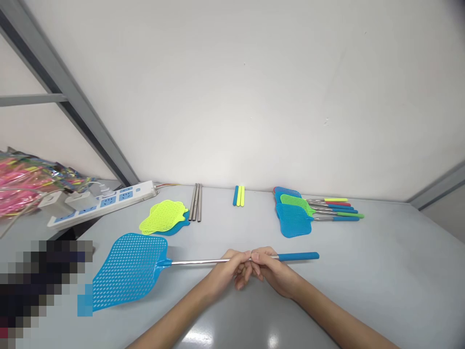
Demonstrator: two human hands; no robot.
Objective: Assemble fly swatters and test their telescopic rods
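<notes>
A blue fly swatter lies crosswise in front of me, its mesh head to the left and its blue grip to the right. Both my hands hold its thin metal shaft near the middle. The fingers of my left hand pinch the shaft, and my right hand pinches it close by, beside the blue grip. The fingertips of the two hands meet at the shaft. Part of the mesh head's left edge is hidden by a pixelated patch.
Yellow and blue mesh heads lie at left, beside metal tubes. Blue and yellow grips rest near the wall. Several whole swatters are stacked at right. A power strip and plastic-wrapped bundles are far left.
</notes>
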